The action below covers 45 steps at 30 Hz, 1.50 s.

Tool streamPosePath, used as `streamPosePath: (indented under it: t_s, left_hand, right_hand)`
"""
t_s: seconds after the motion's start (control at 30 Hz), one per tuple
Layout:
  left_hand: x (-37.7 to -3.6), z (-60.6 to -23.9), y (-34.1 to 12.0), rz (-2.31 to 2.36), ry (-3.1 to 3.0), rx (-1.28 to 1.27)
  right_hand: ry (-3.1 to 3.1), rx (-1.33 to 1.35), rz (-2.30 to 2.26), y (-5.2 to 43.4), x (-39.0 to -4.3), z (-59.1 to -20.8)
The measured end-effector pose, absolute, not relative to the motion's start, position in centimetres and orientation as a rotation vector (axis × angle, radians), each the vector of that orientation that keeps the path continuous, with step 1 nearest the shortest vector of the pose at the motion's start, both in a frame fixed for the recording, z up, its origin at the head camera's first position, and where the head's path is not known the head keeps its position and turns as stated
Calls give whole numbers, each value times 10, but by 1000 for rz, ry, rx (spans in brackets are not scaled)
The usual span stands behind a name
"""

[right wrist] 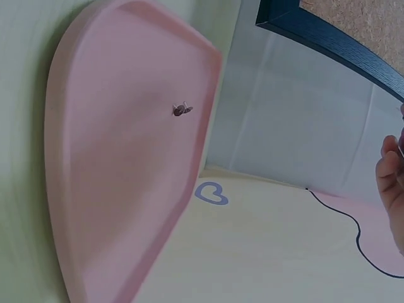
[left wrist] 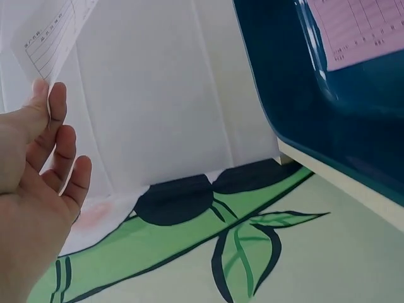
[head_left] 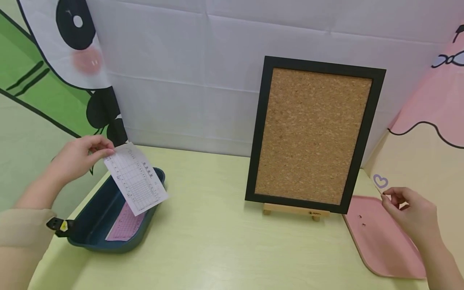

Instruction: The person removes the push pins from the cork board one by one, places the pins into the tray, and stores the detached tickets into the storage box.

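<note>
My left hand (head_left: 77,158) pinches the white printed slip (head_left: 135,179) at its upper corner, grip clamped on the paper between thumb and fingertips. The slip hangs tilted above the dark blue tray (head_left: 90,225), long axis slanting down and to the right from the pinch, lower end over the tray's far rim. A pink form (head_left: 125,225) lies flat inside the tray beneath it.

The cork board (head_left: 312,135), black-framed, stands upright on a small wooden easel (head_left: 295,210) near the middle of the table (head_left: 217,241), well to the right of the slip. From my left grip the board lies rightward and a little farther back; the slip's face is turned roughly toward me, not toward the cork.

My right hand (head_left: 411,213) hovers above the pink tray (head_left: 380,245) at the board's lower right corner, fingers curled with fingertips drawn together; they may pinch something tiny, but I cannot tell. This hand is the nearer one to the board. Small dark pins (head_left: 361,220) rest on the pink tray; the right wrist view shows one (right wrist: 182,110) clearly.

Writing: the slip carries a ruled table with a heading of a few characters, too small to read. A tiny mark on the easel's front bar, unreadable. A purple heart (head_left: 380,181) is printed on the backdrop
</note>
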<state>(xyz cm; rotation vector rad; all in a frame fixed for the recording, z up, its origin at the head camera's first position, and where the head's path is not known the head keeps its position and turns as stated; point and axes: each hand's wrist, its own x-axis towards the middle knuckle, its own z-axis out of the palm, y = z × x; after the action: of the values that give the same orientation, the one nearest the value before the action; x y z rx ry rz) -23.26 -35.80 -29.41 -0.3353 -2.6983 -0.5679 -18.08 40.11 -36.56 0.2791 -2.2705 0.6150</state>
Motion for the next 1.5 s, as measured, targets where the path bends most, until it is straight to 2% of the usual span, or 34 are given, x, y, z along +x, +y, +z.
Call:
streamPosePath:
  t_s: [0.33,0.6,1.13,1.5]
  left_hand:
    - [-238,-305,-383,-413,-2732,-467]
    - [-241,-319,-395,-416,-2913,-476]
    - [-259,-353,-380,-405,-3066,-604]
    - [-270,-368,-367,-372,-3057,-625]
  right_hand:
    - [-2340,219,639,410,-180,-376]
    - [-2384,198,610,421,-182,-389]
    - [-2564,88,580,437,-187,-416]
    - [-2675,144,565,442,-195,-433]
